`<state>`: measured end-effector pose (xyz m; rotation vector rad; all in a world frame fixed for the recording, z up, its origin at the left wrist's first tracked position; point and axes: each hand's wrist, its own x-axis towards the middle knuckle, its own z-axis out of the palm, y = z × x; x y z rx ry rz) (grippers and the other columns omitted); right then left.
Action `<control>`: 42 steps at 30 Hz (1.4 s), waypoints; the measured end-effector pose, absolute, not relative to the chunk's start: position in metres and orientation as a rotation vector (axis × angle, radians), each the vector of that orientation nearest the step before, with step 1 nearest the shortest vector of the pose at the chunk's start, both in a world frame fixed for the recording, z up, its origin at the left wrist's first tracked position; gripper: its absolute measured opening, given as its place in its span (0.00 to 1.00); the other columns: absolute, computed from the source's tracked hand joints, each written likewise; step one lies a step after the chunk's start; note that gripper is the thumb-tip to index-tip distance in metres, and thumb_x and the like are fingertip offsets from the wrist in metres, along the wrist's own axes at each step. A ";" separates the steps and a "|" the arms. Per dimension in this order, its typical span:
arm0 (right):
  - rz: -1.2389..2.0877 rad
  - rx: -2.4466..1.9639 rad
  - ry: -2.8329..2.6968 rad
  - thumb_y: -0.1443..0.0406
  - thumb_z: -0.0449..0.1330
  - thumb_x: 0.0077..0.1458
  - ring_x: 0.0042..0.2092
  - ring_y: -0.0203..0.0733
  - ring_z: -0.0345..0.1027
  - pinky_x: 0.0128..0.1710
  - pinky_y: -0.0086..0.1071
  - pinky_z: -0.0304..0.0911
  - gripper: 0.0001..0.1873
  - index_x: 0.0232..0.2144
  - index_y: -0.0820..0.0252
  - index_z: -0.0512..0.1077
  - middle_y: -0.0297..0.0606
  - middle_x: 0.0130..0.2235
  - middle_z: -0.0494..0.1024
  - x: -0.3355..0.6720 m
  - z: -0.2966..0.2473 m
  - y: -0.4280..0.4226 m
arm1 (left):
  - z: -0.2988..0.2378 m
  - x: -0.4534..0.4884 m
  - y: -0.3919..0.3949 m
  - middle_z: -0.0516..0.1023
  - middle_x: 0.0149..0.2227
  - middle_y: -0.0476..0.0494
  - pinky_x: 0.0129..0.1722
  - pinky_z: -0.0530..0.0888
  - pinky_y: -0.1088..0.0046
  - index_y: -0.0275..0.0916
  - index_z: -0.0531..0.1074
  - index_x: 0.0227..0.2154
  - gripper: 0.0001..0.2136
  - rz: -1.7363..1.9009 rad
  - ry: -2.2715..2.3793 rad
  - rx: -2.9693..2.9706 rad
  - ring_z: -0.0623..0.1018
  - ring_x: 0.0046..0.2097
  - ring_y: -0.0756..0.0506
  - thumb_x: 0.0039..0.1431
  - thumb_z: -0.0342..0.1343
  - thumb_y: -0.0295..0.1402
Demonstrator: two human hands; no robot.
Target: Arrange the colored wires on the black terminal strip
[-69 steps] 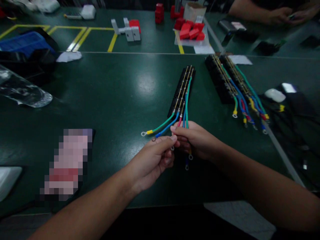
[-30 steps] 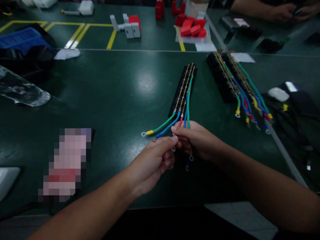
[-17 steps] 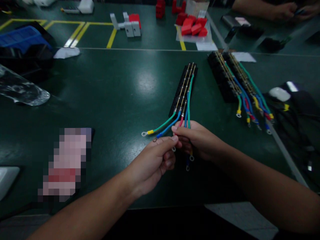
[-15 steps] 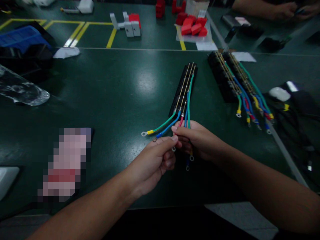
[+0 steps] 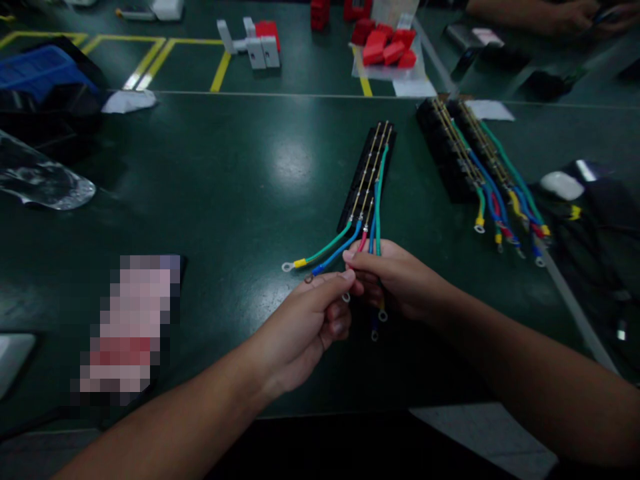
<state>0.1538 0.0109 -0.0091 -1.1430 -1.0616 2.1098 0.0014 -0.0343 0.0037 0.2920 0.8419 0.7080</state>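
Note:
A long black terminal strip (image 5: 369,172) lies on the dark green table (image 5: 225,200), with green, blue and red wires (image 5: 374,213) running off its near end. My right hand (image 5: 395,277) is closed round several of these wires, whose ring lugs hang below my fingers. My left hand (image 5: 307,320) is curled just left of it, thumb and fingers pinched at a wire end by the right hand's fingertips. A green wire with a yellow sleeve (image 5: 315,257) and a blue wire (image 5: 336,255) lie loose on the table to the left.
Two more wired black strips (image 5: 465,150) lie at the right. Red blocks (image 5: 385,48) and grey parts (image 5: 250,48) sit at the back. A blue tray (image 5: 40,70) and a clear plastic bag (image 5: 40,180) are on the left. Another person's hands (image 5: 575,13) are top right.
Hands and wires keep the same grip and place. Only the view has tilted slightly, so the table's far objects sit a little higher in the picture.

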 end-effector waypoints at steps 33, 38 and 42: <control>2.126 -1.185 -0.996 0.62 0.61 0.53 0.16 0.26 0.50 0.14 0.21 0.48 0.14 0.21 0.60 0.63 0.25 0.16 0.62 0.153 -0.005 0.011 | -0.001 -0.001 -0.031 0.73 0.28 0.47 0.22 0.66 0.86 0.34 0.76 0.31 0.04 0.713 0.790 0.244 0.70 0.26 0.57 0.58 0.59 0.30; 2.120 -1.195 -1.004 0.60 0.61 0.54 0.16 0.27 0.50 0.15 0.22 0.50 0.15 0.22 0.60 0.63 0.24 0.15 0.58 0.153 -0.008 0.011 | -0.002 0.000 -0.031 0.71 0.26 0.49 0.21 0.62 0.87 0.33 0.74 0.28 0.05 0.718 0.783 0.232 0.68 0.24 0.58 0.53 0.63 0.30; 2.119 -1.183 -0.983 0.60 0.61 0.54 0.16 0.26 0.49 0.14 0.21 0.49 0.16 0.21 0.60 0.62 0.23 0.15 0.57 0.153 -0.009 0.012 | -0.002 0.001 -0.031 0.69 0.24 0.51 0.20 0.60 0.88 0.33 0.73 0.27 0.06 0.709 0.762 0.225 0.64 0.22 0.59 0.52 0.64 0.30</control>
